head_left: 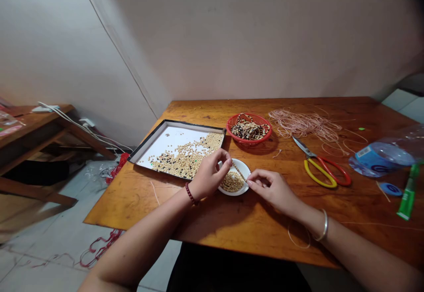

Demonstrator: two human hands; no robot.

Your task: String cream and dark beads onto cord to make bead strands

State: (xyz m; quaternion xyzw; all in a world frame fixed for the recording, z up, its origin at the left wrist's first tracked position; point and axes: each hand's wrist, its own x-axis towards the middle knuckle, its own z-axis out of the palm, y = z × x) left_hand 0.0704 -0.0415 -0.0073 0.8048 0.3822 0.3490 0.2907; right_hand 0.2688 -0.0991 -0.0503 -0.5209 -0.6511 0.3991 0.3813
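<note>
A short string of beads (238, 170) stretches taut between my hands over a small white bowl (245, 167) of pale round beads (232, 182). My left hand (212, 172), with a dark red bead bracelet on its wrist, pinches the upper end. At the lower end, by the bowl's right rim, the fingers of my right hand (273, 191) are closed on the string. A silver bangle (323, 225) circles that wrist. Left of the bowl lies a shallow black-edged tray (155, 144) with many loose pale and dark beads. My fingers hide part of the bowl.
Behind the bowl stands a red basket (248, 141) of beaded strands. To its right lie a tangle of pinkish cord (301, 123), scissors (318, 164) with yellow and red handles, a blue-labelled plastic bottle (380, 157) and a green tube (409, 195). The wooden table (132, 208) meets a wall.
</note>
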